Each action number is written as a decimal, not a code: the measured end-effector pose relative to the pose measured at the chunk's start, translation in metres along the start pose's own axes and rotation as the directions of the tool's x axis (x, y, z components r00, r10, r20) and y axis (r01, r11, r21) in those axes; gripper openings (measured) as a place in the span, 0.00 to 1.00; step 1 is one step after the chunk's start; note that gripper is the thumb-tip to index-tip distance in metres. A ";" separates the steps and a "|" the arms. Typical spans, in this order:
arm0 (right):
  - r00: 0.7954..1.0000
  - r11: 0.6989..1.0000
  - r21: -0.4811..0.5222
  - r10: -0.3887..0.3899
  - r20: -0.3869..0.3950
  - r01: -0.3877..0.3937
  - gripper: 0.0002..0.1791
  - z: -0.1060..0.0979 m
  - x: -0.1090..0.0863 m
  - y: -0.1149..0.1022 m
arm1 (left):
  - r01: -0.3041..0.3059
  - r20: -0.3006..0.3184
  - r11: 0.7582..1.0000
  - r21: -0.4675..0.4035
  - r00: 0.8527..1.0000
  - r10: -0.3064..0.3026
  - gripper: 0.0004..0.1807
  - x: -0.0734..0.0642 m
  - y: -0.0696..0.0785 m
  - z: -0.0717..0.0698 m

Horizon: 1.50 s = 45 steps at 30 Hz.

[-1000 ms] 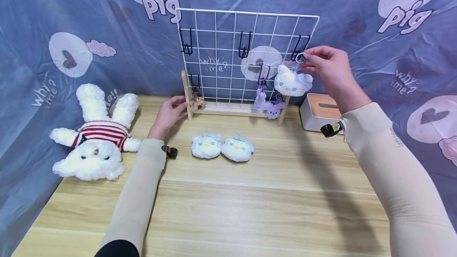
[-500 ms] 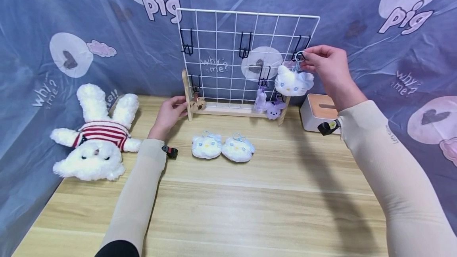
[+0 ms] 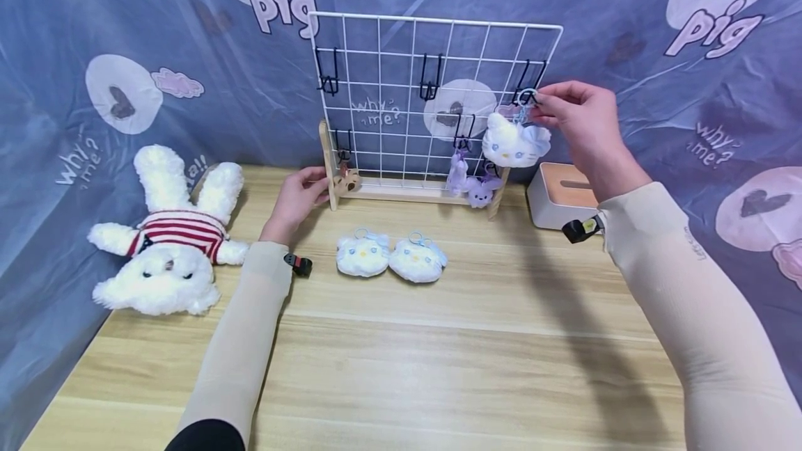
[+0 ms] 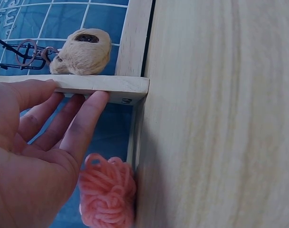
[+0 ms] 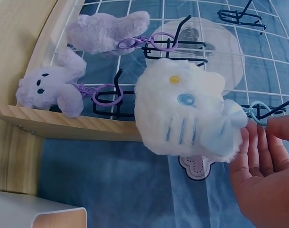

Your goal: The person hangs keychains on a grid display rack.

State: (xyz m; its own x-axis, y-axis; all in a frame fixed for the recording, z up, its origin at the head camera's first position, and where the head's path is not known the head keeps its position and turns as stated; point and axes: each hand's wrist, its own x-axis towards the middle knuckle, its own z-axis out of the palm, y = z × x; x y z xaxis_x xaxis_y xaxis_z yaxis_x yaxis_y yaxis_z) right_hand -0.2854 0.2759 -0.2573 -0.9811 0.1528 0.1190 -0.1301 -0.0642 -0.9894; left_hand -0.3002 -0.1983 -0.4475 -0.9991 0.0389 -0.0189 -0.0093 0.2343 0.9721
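My right hand pinches the pale blue ring of a white cat plush keychain. In the right wrist view the ring is at a black hook on the upper right of the white wire grid rack; whether it is fully over the hook's tip is hard to tell. My left hand holds the rack's left wooden post between thumb and fingers. Beside that post hangs a brown plush keychain. Two matching white cat plush keychains lie on the table.
Two purple plush keychains hang on the lower right hooks. Black hooks also sit at the grid's top middle and top left. A tissue box stands right; a white plush toy lies left. Pink yarn shows behind the post.
Almost nothing differs; my right hand shifts very slightly with the ring at the hook. The left hand stays at the post.
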 end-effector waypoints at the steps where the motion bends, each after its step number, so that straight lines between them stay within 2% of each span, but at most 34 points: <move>1: 1.000 1.000 -0.002 -0.007 0.000 0.007 0.02 -0.001 -0.001 0.000 | 0.000 0.000 1.000 -0.001 1.000 0.000 0.24 0.000 0.000 0.000; 10: 0.999 1.000 -0.002 -0.025 -0.031 0.025 0.05 -0.008 -0.019 -0.001 | 0.003 -0.012 1.000 0.010 1.000 -0.003 0.23 0.003 0.000 0.001; 16: 0.999 0.999 -0.005 -0.032 -0.019 0.032 0.10 -0.009 -0.034 -0.002 | 0.010 -0.010 1.000 0.005 1.000 -0.009 0.24 0.001 0.001 0.001; 23: 0.997 0.997 -0.012 -0.072 -0.011 0.072 0.07 -0.011 -0.055 0.001 | 0.009 -0.007 1.000 0.010 1.000 -0.009 0.24 0.001 -0.001 0.001; 28: 0.995 0.995 -0.007 -0.101 0.023 0.101 0.06 -0.009 -0.070 0.007 | 0.009 -0.007 1.000 0.014 1.000 -0.009 0.24 0.001 0.000 0.001; 36: 0.994 0.986 -0.146 -0.065 0.090 0.078 0.06 0.004 -0.089 0.021 | 0.008 -0.011 1.000 0.018 1.000 -0.008 0.24 0.000 0.000 0.000; 45: 0.990 0.944 -0.328 0.009 0.142 0.038 0.06 0.015 -0.097 0.037 | 0.011 -0.010 1.000 0.013 1.000 -0.010 0.24 0.002 -0.001 -0.001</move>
State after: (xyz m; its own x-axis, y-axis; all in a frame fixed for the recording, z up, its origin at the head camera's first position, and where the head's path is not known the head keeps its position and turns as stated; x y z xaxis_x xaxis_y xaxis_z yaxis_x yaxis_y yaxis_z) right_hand -0.1973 0.2436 -0.3045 -0.9926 0.0107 0.1208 -0.1135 0.2683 -0.9566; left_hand -0.3019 -0.1988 -0.4479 -0.9993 0.0264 -0.0267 -0.0194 0.2478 0.9686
